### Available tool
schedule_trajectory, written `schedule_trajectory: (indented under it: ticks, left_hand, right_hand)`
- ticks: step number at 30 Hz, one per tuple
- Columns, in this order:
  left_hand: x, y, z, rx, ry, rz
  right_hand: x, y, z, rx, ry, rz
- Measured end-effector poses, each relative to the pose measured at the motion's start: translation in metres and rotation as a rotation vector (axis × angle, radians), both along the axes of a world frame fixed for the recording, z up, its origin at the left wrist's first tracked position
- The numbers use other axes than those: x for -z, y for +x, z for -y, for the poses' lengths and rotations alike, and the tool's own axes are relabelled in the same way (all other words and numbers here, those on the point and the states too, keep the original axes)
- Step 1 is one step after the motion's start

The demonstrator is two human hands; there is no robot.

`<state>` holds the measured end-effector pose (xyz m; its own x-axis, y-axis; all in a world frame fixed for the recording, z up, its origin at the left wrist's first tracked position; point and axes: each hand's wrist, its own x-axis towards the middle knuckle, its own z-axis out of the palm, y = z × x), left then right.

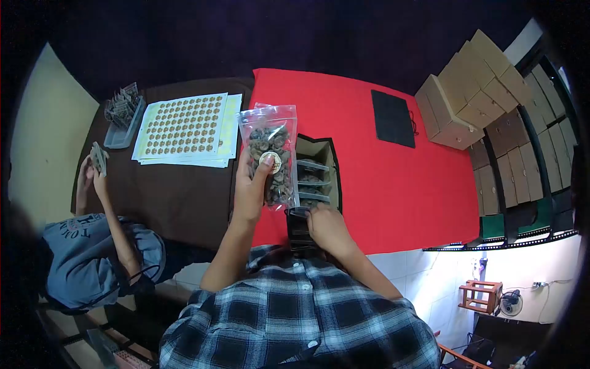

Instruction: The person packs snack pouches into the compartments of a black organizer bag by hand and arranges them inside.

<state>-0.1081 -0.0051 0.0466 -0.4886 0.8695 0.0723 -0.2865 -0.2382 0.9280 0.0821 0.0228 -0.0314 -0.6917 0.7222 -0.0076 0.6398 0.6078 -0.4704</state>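
Note:
My left hand [251,190] grips a clear zip bag [268,136] full of dark, lumpy pieces, its thumb pressed over a round label [270,162] on the front. Right beside it on the red cloth is an open dark box [335,166] with several similar bags [313,180] standing in a row inside. At the near end of that box, my right hand [329,227] has its fingers curled at the rim. Whether they pinch a bag edge or the box wall I cannot make out.
Label sheets [187,126] and a plastic tub [125,132] of small packets lie left on the brown cloth. A co-worker [98,258] there handles a small packet [98,158]. A black flat pouch [393,119] lies right, near stacked cardboard boxes [473,92].

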Motion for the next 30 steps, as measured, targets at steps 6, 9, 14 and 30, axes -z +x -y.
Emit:
schedule_trajectory:
  ticks: [6, 9, 14, 30]
  left_hand:
    - [0.005, -0.003, 0.003, 0.035, -0.011, -0.003]
    - [0.004, -0.008, 0.006, 0.063, -0.030, -0.058]
    - [0.005, -0.007, 0.009, 0.128, -0.029, -0.028]
    - [0.019, 0.007, 0.007, 0.185, -0.035, -0.026]
  right_hand:
    - [0.012, -0.012, -0.021, -0.076, 0.247, -0.051]
    - [0.025, -0.014, -0.034, -0.018, 0.148, -0.104]
    - [-0.006, -0.024, -0.043, 0.002, 0.125, 0.007]
    - [-0.005, -0.015, -0.053, -0.134, -0.198, -0.432]
